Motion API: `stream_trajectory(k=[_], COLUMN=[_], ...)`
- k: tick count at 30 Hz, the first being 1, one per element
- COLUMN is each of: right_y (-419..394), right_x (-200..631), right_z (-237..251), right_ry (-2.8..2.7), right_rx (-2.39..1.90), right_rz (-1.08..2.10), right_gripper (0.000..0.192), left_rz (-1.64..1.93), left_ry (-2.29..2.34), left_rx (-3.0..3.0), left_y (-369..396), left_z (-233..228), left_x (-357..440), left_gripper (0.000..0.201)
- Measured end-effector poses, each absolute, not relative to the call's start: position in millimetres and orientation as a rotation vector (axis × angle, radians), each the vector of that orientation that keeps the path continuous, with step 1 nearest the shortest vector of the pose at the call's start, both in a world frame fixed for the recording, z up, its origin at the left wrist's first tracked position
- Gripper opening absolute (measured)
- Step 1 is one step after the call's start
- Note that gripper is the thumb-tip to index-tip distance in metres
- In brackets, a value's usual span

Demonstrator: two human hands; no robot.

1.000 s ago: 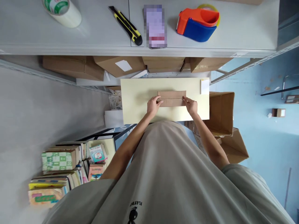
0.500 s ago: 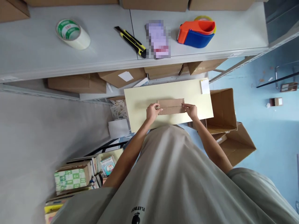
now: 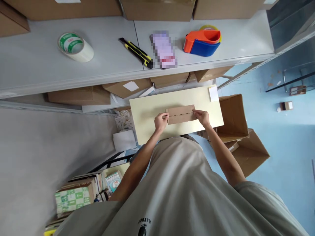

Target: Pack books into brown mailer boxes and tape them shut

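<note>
A small flat brown cardboard box (image 3: 180, 114) is over the pale yellow board (image 3: 147, 131) in front of my body. A dark seam runs along its length between two long flaps. My left hand (image 3: 161, 122) pinches its left end near the seam. At the opposite end, the fingers of my right hand (image 3: 202, 118) are closed on the edge. The box is slightly tilted, its right end farther from me. Its underside is hidden.
On the grey shelf (image 3: 103, 65) sit a tape roll (image 3: 85, 52), a utility knife (image 3: 137, 54), a blurred phone (image 3: 163, 49) and an orange-blue tape dispenser (image 3: 201, 46). Open cartons (image 3: 232, 116) stand right of the board. Stacked books (image 3: 73, 198) are at lower left. A white card (image 3: 213, 94) lies on the board.
The left end of the box has come slightly nearer to me, so the box slants more. Both hands keep their hold. The whole view has shifted a little with my head.
</note>
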State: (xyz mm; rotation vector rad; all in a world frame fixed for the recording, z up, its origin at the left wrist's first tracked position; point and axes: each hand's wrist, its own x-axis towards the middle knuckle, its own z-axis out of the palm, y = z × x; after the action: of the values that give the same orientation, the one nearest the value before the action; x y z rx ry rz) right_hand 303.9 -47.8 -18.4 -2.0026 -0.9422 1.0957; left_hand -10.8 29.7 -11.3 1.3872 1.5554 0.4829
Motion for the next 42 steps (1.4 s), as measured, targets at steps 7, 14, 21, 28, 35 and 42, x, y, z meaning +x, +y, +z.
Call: stream_trajectory(k=[7, 14, 21, 28, 35, 42], right_y=[-31, -20, -18, 37, 172, 258], right_x=[333, 342, 340, 361, 372, 359], right_z=[-36, -49, -32, 71, 201, 185], right_ry=[-0.701, -0.746, -1.069, -2.158, -2.189, -2.279], right_rx=[-1.809, -1.757, -1.822, -1.907, -1.646, -1.713], right_rz=[1.341, 1.482, 1.444, 0.913, -0.005, 0.045], right_gripper=[0.070, 0.075, 0.040, 0.028, 0.057, 0.055], left_rz=[0.504, 0.594, 0.404, 0.183, 1.014, 1.194], left_ry=[1.697, 1.745, 1.903, 1.966, 1.552, 1.271], left_rx=[1.224, 0.964, 1.162, 1.728, 1.990, 1.881], left_y=[24, 23, 34, 71, 157, 160], left_z=[-26, -37, -6, 60, 167, 193], left_x=[7, 5, 21, 59, 130, 150], left_gripper=[0.014, 0.024, 0.009, 0.021, 0.030, 0.045])
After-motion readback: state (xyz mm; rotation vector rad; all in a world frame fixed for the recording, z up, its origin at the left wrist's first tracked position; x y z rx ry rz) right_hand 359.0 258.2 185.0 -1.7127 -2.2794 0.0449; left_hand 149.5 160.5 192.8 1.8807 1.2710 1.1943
